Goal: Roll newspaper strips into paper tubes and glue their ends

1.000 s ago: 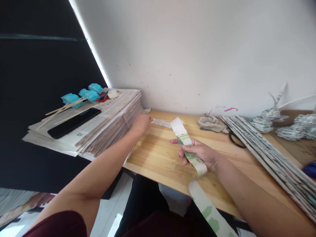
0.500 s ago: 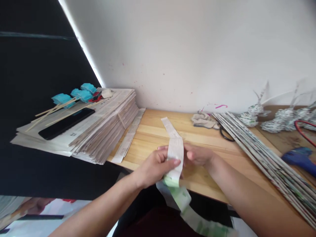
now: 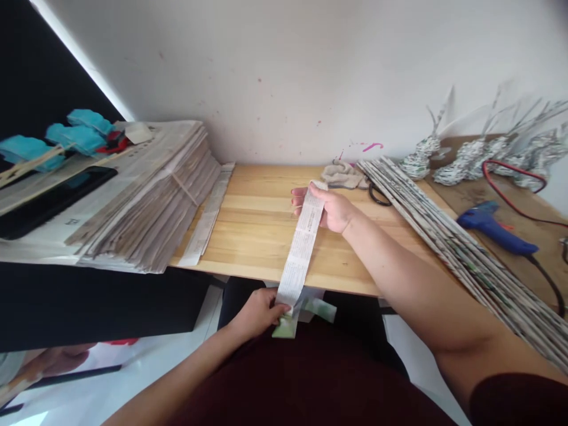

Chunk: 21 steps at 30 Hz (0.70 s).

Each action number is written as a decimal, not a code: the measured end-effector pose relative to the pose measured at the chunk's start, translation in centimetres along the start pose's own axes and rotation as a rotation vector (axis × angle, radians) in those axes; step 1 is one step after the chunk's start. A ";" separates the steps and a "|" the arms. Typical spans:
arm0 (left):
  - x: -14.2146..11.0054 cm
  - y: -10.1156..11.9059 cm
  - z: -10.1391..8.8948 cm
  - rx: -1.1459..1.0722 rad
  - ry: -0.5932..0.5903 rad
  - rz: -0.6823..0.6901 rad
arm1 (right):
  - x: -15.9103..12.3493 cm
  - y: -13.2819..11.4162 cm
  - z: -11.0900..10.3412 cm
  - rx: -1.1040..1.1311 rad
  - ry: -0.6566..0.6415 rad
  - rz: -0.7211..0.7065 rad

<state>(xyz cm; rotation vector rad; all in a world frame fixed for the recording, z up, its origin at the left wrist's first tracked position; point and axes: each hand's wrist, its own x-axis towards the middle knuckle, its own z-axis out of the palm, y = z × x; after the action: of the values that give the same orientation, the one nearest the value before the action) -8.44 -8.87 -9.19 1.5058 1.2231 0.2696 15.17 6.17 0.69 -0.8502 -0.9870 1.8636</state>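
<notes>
A long strip of newspaper point(image 3: 299, 251) is stretched between my two hands, slanting up and to the right over the table's front edge. My left hand point(image 3: 261, 311) pinches its lower part, near my lap, where a green printed end hangs below the fingers. At the upper end my right hand point(image 3: 331, 208) grips the strip, thumb on top and fingers behind it. Another green-printed piece point(image 3: 320, 310) dangles just right of my left hand; whether it joins the same strip I cannot tell.
At left stands a thick newspaper stack point(image 3: 146, 207) bearing a black phone point(image 3: 66, 198) and blue bundles point(image 3: 80, 138). Flat strips point(image 3: 208, 216) lie beside it. On the right are rolled paper sticks point(image 3: 444, 248), a glove point(image 3: 344, 176), a blue glue gun point(image 3: 497, 228) and woven paper figures point(image 3: 461, 160).
My hands have moved apart along the strip: the right up toward the wall, the left down toward my lap. The strip is now pulled straight. The view has shifted right and down.
</notes>
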 end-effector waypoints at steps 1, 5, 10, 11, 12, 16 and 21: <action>0.3 -0.7 0.0 0.084 0.042 0.016 | 0.0 -0.1 0.0 -0.001 0.010 -0.010; 1.9 -2.6 -0.7 0.478 0.195 0.068 | -0.1 0.1 0.1 -0.005 -0.057 -0.065; 2.4 -2.2 -1.2 0.711 0.160 -0.011 | -0.5 0.2 0.5 -0.026 -0.161 -0.082; 2.0 -1.6 -1.3 0.718 0.116 -0.014 | -0.6 0.2 0.6 -0.030 -0.182 -0.083; 1.5 -0.7 -1.5 0.704 0.052 -0.014 | -0.7 0.1 0.7 -0.034 -0.205 -0.084; -1.8 5.3 -4.4 0.380 -0.363 0.085 | -0.9 0.1 0.8 -0.054 -0.280 -0.103; -1.0 13.0 -9.4 -0.249 -0.038 0.384 | -0.8 0.4 1.0 -0.141 -0.293 -0.102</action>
<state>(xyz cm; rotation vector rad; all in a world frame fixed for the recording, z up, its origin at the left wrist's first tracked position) -8.73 -1.99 5.29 1.5082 0.8283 0.6216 14.53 5.00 0.89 -0.6035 -1.3304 1.8807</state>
